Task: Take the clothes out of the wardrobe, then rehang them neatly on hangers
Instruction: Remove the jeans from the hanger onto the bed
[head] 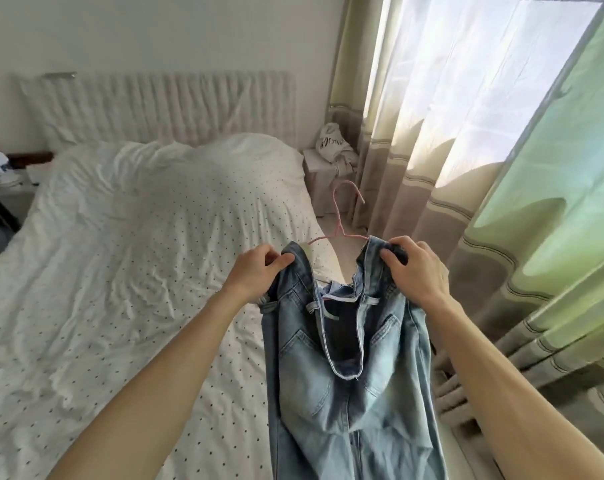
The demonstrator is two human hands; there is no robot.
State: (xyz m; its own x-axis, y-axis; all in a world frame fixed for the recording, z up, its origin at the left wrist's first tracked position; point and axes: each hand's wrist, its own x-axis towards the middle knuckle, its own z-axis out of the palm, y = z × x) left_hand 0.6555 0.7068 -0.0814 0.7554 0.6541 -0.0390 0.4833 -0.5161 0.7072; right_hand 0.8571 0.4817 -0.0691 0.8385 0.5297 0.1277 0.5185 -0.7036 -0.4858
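My left hand (259, 268) and right hand (415, 268) pinch the jeans (345, 393) waistband, spreading it to align. The hanger (342, 216) pokes up at 12 o'clock.

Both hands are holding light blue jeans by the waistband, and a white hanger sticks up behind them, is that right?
Not quite. The hanger is pink, not white. The head view shows the left hand and right hand gripping the light blue jeans by the waistband, the hanger sticking up behind them.
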